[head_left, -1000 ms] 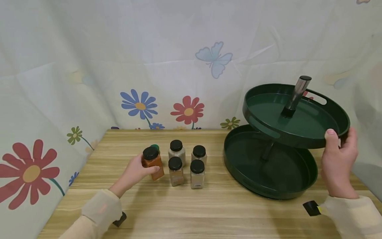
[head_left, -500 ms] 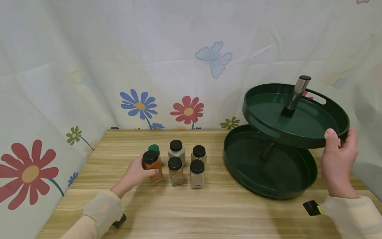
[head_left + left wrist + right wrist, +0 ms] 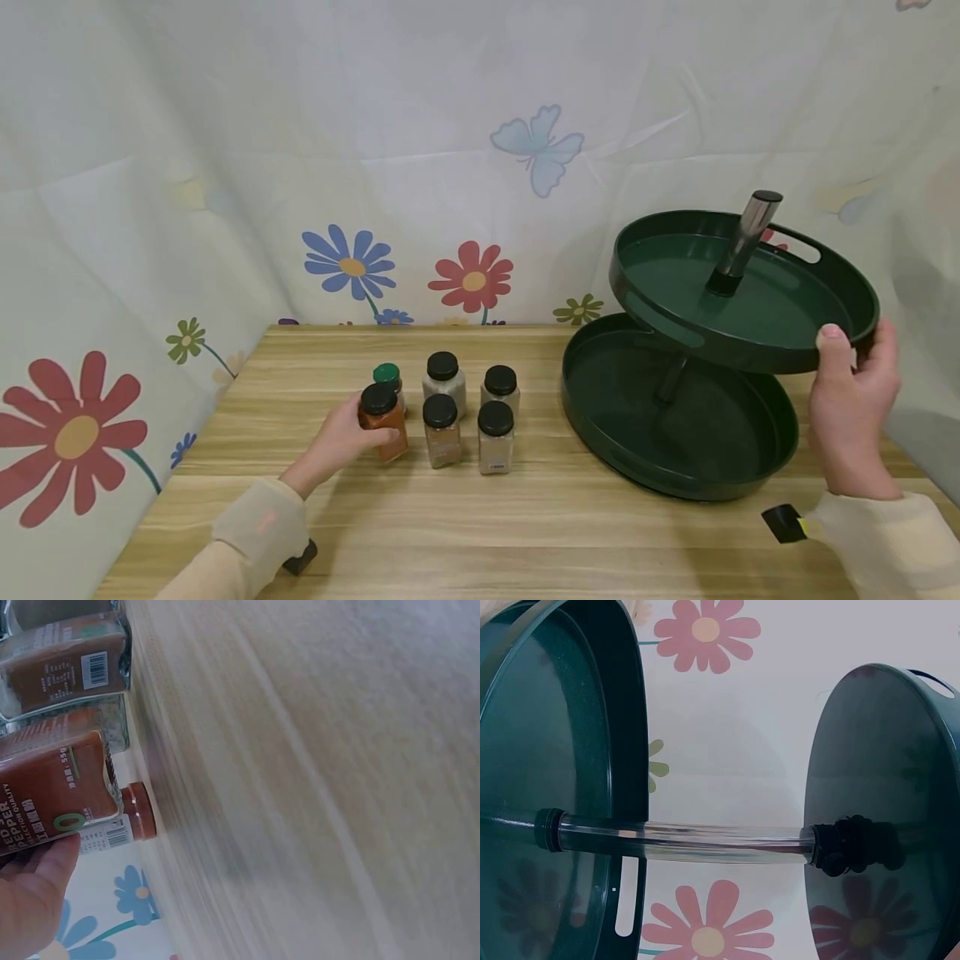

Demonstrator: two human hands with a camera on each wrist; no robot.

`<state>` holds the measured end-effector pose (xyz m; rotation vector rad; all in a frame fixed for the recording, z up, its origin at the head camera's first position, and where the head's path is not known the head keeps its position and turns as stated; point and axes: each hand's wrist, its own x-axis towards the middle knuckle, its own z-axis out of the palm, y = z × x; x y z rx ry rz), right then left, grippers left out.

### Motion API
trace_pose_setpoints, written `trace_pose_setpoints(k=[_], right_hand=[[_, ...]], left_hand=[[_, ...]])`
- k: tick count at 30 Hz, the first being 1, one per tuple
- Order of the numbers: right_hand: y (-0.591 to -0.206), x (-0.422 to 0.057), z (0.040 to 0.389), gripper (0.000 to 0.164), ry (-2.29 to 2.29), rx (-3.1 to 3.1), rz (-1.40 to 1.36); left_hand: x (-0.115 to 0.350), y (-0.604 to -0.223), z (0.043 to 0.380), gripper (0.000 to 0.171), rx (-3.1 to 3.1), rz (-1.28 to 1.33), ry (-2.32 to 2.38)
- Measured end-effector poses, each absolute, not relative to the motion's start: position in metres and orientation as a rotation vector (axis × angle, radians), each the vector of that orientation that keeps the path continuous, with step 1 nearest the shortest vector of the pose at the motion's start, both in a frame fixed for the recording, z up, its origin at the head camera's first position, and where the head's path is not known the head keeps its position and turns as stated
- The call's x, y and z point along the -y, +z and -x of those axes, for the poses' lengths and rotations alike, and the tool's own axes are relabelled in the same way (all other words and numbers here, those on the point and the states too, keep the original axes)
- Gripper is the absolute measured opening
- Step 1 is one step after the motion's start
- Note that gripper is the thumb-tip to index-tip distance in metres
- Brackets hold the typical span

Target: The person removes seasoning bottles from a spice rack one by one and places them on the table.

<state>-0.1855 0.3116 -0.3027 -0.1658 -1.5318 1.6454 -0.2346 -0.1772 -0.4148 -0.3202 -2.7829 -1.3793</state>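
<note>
In the head view my left hand [image 3: 337, 442] grips a red pepper jar [image 3: 390, 433] with a black lid, thumb across its near side. Its printed label [image 3: 52, 791] shows in the left wrist view; whether its base touches the table I cannot tell. A green-lidded jar [image 3: 387, 375] stands just behind it. To its right are more black-lidded spice jars, among them a brown one [image 3: 442, 442] and a pale one [image 3: 496, 446]. My right hand [image 3: 855, 400] holds the near right rim of the upper green tray [image 3: 750, 354], thumb on top and fingers outside.
Below the upper tray sits a larger-looking lower green tray [image 3: 660, 479], joined by a metal post [image 3: 705, 844]. Both stand at the right of the wooden table [image 3: 487, 533]. A flower-printed cloth [image 3: 420, 167] hangs behind.
My left hand has drawn the red pepper jar slightly toward me and down, so the green-lidded jar behind shows more. The right hand and the trays have stayed put.
</note>
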Motion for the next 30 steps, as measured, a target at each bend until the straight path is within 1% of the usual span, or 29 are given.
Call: trace_pose_setpoints(k=[13, 22, 30], right_hand=[[-0.3028, -0.3122, 0.1849, 0.034, 1.647, 1.542, 0.159], [-0.3024, -0.3121, 0.1844, 0.035, 1.640, 1.558, 0.155], [-0.3020, -0.3120, 0.1834, 0.034, 1.645, 1.561, 0.158]], left_hand=[[0.1757, -0.4201, 0.2371, 0.056, 2.802, 0.281, -1.402], [0.1756, -0.4200, 0.2362, 0.061, 2.792, 0.261, -1.427], [0.1762, -0.4254, 0.2406, 0.060, 2.790, 0.276, -1.409]])
